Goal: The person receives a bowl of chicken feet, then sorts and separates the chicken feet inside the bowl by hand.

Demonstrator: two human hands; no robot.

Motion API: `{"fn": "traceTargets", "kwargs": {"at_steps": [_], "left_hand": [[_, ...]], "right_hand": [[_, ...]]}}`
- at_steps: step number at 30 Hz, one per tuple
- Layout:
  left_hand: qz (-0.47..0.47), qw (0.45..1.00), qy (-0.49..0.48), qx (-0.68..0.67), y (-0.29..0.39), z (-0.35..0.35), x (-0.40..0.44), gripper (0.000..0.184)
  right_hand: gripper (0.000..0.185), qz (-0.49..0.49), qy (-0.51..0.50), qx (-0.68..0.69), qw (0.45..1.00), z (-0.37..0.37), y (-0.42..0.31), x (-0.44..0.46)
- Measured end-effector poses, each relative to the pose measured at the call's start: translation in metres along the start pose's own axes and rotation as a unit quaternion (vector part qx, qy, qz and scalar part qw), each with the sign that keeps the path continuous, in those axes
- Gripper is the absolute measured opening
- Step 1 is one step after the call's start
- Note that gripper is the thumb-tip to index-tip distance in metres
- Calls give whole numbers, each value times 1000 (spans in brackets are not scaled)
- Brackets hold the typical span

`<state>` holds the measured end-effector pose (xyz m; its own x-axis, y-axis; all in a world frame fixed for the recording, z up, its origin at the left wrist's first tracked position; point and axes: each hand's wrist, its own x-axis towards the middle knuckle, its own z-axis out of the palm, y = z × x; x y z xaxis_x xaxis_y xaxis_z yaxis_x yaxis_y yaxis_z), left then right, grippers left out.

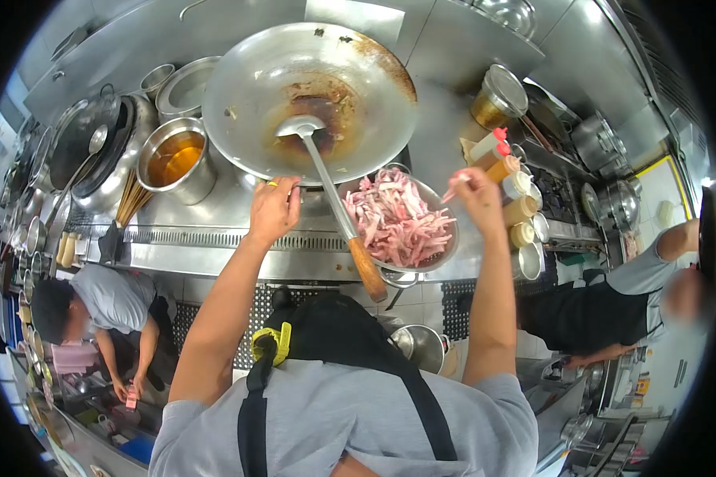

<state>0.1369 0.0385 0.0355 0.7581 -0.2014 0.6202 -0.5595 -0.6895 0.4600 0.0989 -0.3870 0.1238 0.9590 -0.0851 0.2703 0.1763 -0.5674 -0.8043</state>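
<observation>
My left hand [274, 210] is at the near rim of a large steel wok [247, 103], with loosely bent fingers and the thumb apart. Whether it touches the rim I cannot tell. My right hand [480, 195] is raised with its fingertips pinched on a pale pink strip of meat [451, 190]. Below and left of it, a steel bowl [451, 253] holds a heap of raw meat strips [398, 219]. A wok spatula [330, 184] leans with its blade in the wok, among brown liquid, and its wooden handle crosses the bowl's left edge.
Left of the wok stands a steel pot of orange liquid [175, 159]. Several squeeze bottles [504, 168] line the right side near a lidded container [499, 97]. One co-worker [123, 298] bends over at left; another person [605, 310] stands at right.
</observation>
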Motion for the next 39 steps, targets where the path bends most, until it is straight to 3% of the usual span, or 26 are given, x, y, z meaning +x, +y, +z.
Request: {"fn": "traceTargets", "kwargs": {"at_steps": [4, 7, 8, 14, 17, 20, 23, 29, 32, 35, 38, 39], "left_hand": [[-4, 1000, 3, 0, 1, -2, -1, 16], [-3, 1000, -2, -1, 2, -5, -1, 15], [-1, 1000, -1, 2, 2, -5, -1, 15], [-9, 1000, -8, 4, 3, -4, -1, 15], [-7, 1000, -7, 2, 4, -6, -1, 16], [-7, 1000, -6, 3, 3, -6, -1, 16], [-3, 1000, -5, 4, 3, -5, -1, 16], [21, 999, 29, 4, 4, -7, 0, 17], [25, 999, 32, -2, 5, -7, 0, 17], [23, 999, 23, -2, 4, -10, 1, 17], [15, 1000, 17, -2, 5, -10, -1, 18], [13, 1000, 15, -3, 5, -9, -1, 19]], "right_hand": [[18, 30, -132, -215, 967, 34, 11, -19], [39, 89, -160, -157, 970, 55, 39, -11], [41, 32, -115, -212, 970, 60, 46, -8], [55, 76, -112, -318, 939, 92, 57, 26], [60, 84, -120, -302, 942, 107, 88, 38], [62, 156, -182, -177, 955, 100, 54, 39], [57, 193, -154, -113, 962, 102, 60, 41], [50, 208, -93, -146, 963, 117, 106, 46], [50, 221, -120, -207, 945, 110, 75, 42], [51, 215, -89, -176, 956, 105, 84, 39], [40, 177, 19, -108, 978, 96, 146, 43], [35, 194, 21, 1, 981, 81, 150, 48]]}}
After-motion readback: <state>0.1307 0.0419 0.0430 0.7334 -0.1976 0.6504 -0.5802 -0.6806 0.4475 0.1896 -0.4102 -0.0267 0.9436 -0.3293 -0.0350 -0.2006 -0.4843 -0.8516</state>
